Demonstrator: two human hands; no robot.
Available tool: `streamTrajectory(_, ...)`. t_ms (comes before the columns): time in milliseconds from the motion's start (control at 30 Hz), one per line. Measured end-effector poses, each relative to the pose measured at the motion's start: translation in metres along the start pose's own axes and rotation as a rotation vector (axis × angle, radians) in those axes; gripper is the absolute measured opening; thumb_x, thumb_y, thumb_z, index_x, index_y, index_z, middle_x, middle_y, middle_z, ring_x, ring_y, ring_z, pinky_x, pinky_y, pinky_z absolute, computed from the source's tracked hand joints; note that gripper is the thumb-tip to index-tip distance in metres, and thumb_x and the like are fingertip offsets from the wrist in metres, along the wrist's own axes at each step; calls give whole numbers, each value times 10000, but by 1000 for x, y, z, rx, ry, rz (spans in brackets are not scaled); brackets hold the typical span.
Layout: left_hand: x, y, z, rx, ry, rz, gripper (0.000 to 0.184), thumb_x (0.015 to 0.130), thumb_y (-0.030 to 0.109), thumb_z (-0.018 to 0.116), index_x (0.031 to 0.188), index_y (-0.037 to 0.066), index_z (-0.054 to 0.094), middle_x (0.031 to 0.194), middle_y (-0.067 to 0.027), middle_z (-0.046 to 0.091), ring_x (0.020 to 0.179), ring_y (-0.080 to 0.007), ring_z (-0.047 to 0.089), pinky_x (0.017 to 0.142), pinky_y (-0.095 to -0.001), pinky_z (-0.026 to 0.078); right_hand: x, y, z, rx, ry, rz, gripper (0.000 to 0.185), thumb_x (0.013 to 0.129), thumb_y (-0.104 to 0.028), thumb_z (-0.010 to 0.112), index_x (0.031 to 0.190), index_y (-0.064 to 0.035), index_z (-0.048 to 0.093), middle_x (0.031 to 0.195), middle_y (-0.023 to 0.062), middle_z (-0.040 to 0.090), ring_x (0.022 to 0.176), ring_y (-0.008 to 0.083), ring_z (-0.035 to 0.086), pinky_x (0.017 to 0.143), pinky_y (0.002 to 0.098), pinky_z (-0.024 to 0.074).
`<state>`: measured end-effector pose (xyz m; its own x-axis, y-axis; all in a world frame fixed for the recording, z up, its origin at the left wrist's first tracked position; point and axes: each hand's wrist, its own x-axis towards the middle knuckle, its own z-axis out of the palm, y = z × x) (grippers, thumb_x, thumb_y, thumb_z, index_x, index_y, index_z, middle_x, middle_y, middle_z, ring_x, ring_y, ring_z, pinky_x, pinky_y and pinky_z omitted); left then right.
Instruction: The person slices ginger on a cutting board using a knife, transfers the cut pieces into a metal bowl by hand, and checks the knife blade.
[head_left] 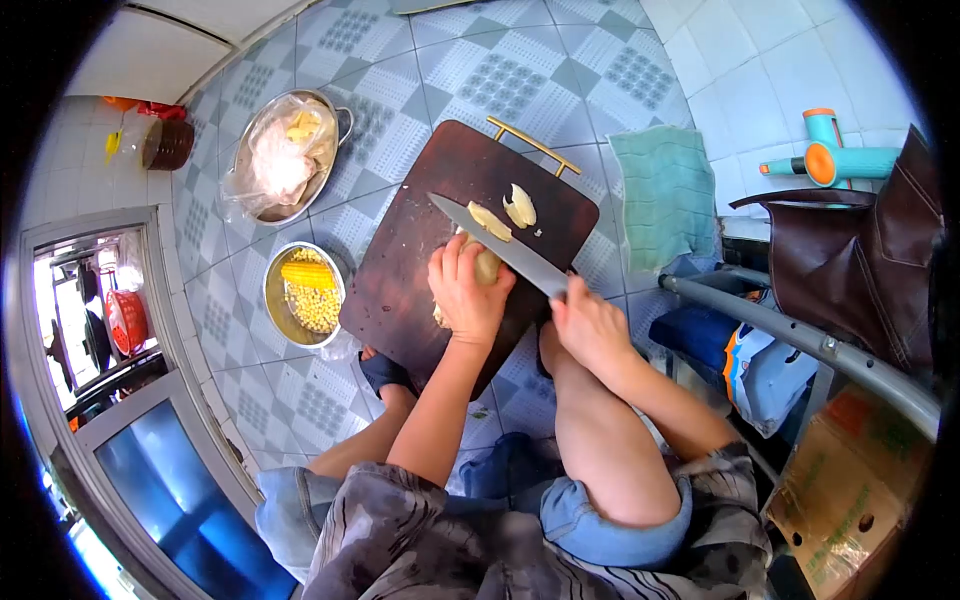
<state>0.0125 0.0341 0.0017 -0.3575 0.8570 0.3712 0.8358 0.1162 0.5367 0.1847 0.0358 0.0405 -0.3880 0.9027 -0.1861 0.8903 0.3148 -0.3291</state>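
A dark wooden cutting board (440,170) with a brass-coloured handle lies in front of me at a slant. My left hand (472,295) presses a pale yellow, peeled-looking piece of food (487,266) onto it, fingers curled over the top; its exact kind is unclear. My right hand (592,325) is wrapped round the handle of a kitchen knife (530,265), whose blade points up and left, just beyond my left fingers. One cut slice (489,221) lies against the blade's far side. Another pale slice (519,206) rests farther out on the board.
Left of the board stands a metal bowl (270,295) of corn kernels with a cob piece. Behind it, an oval metal tray (335,165) holds a plastic bag and pale food. A green cloth (660,195), metal rail (800,340), brown bag (840,260) and cardboard box (850,490) are to the right.
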Motion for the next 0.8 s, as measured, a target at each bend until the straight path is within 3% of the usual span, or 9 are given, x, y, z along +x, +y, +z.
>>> streamTrajectory(133, -5, -1, -1, -16, -34, 4, 455, 546, 120, 780, 959, 64, 598, 1118, -127, 586, 1027, -364, 521, 907, -447, 427, 15, -6, 17, -4, -13, 16, 359, 895, -329, 561, 921, 18, 473, 686, 172, 640, 584, 273, 671, 461, 379, 542)
streamTrajectory(233, -5, -7, 5, 21, 1, 17, 451, 548, 114, 778, 959, 65, 598, 1125, -120, 586, 1028, -362, 519, 912, -445, 423, 63, -42, 18, 93, -47, -13, 299, 908, -290, 533, 933, -10, 431, 703, 196, 631, 633, 351, 661, 539, 437, 548)
streamTrajectory(333, -7, -2, 0, 27, -6, 15, 443, 553, 108, 776, 956, 66, 596, 1128, -117, 590, 1028, -360, 517, 916, -442, 418, 58, -38, 15, 45, -7, -36, 302, 903, -303, 539, 941, -22, 435, 727, 198, 634, 612, 327, 662, 510, 419, 549)
streamTrajectory(400, 0, 0, -1, 13, -28, -2, 437, 557, 106, 774, 954, 65, 595, 1127, -117, 593, 1027, -359, 516, 917, -440, 415, 23, -11, 26, 65, 46, 5, 365, 872, -334, 597, 900, 3, 459, 687, 157, 637, 559, 263, 664, 435, 363, 537)
streamTrajectory(467, -1, 2, 0, -14, -31, 2, 429, 561, 101, 771, 950, 64, 593, 1125, -123, 595, 1024, -358, 516, 915, -442, 415, -2, -3, 0, -54, -67, 73, 357, 868, -330, 601, 899, -4, 459, 677, 149, 634, 549, 261, 659, 430, 367, 537)
streamTrajectory(500, -2, 3, 0, -19, -19, 8, 419, 569, 101, 766, 949, 66, 593, 1125, -123, 594, 1019, -358, 516, 913, -443, 415, -5, 2, 8, -68, 8, 22, 359, 863, -323, 605, 899, 5, 465, 648, 147, 624, 528, 255, 649, 435, 366, 538)
streamTrajectory(600, -1, 4, -4, -22, -41, 6, 409, 579, 100, 763, 950, 68, 593, 1122, -120, 595, 1015, -356, 516, 908, -444, 415, 32, -16, 20, 8, 91, -21, 374, 866, -335, 598, 908, 18, 478, 632, 137, 619, 531, 244, 648, 440, 353, 536)
streamTrajectory(667, -3, -3, 3, -5, -16, 15, 403, 583, 100, 762, 947, 68, 594, 1120, -119, 595, 1015, -356, 516, 909, -446, 415, 61, -37, 24, -94, 9, -33, 386, 873, -354, 584, 885, 18, 480, 641, 135, 625, 552, 238, 654, 433, 334, 525)
streamTrajectory(800, -3, -1, 2, -1, -11, 7, 394, 580, 101, 767, 934, 69, 598, 1115, -123, 597, 1015, -355, 518, 904, -449, 419, 56, -34, 18, -83, 68, -72, 381, 882, -368, 570, 862, -1, 469, 670, 131, 640, 576, 239, 662, 426, 328, 515)
